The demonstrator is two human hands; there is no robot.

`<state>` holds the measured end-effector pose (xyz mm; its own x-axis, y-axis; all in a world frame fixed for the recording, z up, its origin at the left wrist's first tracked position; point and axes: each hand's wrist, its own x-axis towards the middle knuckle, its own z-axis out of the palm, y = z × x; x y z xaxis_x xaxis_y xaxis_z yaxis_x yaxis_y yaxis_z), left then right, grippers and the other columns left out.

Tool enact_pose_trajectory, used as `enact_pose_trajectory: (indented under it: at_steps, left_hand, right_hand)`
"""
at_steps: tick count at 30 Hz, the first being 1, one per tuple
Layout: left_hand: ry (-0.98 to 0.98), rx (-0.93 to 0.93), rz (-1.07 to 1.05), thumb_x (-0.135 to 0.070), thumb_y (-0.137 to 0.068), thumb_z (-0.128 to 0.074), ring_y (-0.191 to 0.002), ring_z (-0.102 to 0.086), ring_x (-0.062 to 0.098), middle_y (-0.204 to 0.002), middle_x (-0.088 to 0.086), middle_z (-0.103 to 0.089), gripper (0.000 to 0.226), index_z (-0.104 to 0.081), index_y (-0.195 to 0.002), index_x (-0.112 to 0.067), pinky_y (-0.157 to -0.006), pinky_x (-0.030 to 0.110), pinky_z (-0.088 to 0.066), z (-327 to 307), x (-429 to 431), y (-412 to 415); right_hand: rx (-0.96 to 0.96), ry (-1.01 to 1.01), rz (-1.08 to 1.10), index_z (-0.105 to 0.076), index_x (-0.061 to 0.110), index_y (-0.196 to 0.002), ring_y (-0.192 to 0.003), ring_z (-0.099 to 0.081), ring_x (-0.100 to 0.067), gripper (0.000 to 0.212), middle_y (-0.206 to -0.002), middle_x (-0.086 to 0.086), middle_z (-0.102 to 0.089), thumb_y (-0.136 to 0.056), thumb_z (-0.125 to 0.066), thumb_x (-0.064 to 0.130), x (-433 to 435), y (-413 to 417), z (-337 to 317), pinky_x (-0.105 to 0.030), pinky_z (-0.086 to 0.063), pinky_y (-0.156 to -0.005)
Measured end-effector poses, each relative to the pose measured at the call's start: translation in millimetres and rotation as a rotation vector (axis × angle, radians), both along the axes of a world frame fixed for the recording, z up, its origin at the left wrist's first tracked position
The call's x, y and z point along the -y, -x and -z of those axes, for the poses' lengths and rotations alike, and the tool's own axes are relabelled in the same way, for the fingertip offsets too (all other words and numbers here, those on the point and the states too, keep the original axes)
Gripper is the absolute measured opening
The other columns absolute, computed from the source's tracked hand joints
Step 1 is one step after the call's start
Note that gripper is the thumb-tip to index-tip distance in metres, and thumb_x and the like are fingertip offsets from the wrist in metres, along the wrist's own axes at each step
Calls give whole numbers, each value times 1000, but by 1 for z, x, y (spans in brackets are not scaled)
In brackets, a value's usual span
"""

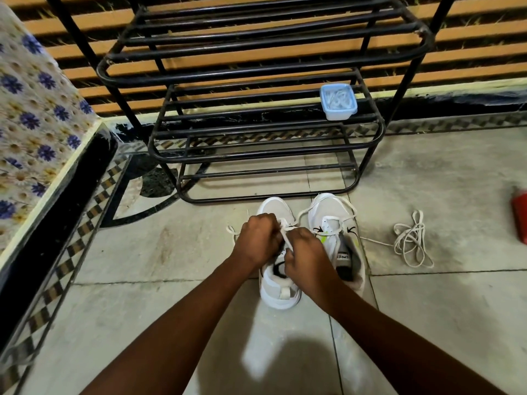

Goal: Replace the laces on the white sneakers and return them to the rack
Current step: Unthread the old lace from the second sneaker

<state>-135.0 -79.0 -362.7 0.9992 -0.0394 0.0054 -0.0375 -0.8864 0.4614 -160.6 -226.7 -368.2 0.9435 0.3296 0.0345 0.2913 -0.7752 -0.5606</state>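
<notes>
Head view: left hand (pixel 258 238) and right hand (pixel 306 252), fingers curled, pinched one lace (pixel 286 238) over the left sneaker (pixel 278 292). Risk: uneven pull could unthread an eyelet.

The floor (pixel 442 323) is laid with large pale grey tiles, dusty and scuffed. A border of small brown and cream diamonds (pixel 65 263) runs along its left side and far edge, and a dark curved inlay (pixel 158 182) lies at far left. On the left stands a raised platform with a glossy black side (pixel 57 218), covered by a cloth printed with blue and yellow flowers (pixel 31 115). The far wall (pixel 484 32) shows orange and dark horizontal stripes. A small pale blue tub (pixel 338 101) with a clear lid sits far right of centre. A red object (pixel 519 218) is cut off at the right edge.
</notes>
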Motion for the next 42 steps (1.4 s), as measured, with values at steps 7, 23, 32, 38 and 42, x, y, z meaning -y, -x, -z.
enact_pose_trajectory:
  at_steps: [7, 23, 32, 38, 42]
  left_hand:
    - [870, -177, -734, -9, -87, -67, -67, -73, 28, -68, 9, -73, 19, -64, -68, -10, -69, 42, -64, -3, -7, -4]
    - [647, -214, -302, -5, -96, -65, -56, -57, 12, -79, 1, -71, 23, -67, -76, -17, -58, 28, -46, -6, -12, -10]
    - [827, -151, -339, -10, -94, -71, -72, -72, 16, -78, 1, -72, 13, -65, -82, -12, -75, 33, -61, -19, -25, -19]
    - [79, 26, -64, -36, -82, -84, -101, -41, 17, -91, -14, -44, 13, -73, -76, -36, -84, 35, -43, -9, -29, -15]
    - [604, 151, -218, -9, -100, -57, -93, -68, 15, -93, -8, -71, 26, -55, -83, -29, -84, 45, -57, -15, -17, -10]
  right_hand:
    - [-23, 85, 48, -63, 3, -109, -101, -64, -33, 44, -108, -15, -66, -65, -60, -2, -6, 6, 5, -36, -52, -91]
    - [-18, -10, 84, -59, 6, -119, -104, -54, -16, 41, -115, -3, -57, -80, -51, -3, -7, 2, 24, -10, -40, -95]
    - [45, 33, 46, -55, 8, -119, -81, -49, -5, 46, -100, 5, -48, -95, -29, 38, -4, 0, 46, -13, -38, -70]
    - [-18, 33, 112, -60, -5, -117, -111, -59, -35, 49, -120, -21, -59, -68, -61, -10, -7, 3, 35, -34, -50, -98]
    - [-21, 107, 84, -61, -6, -116, -106, -61, -37, 51, -114, -23, -61, -65, -61, -10, -8, 2, 34, -39, -53, -94]
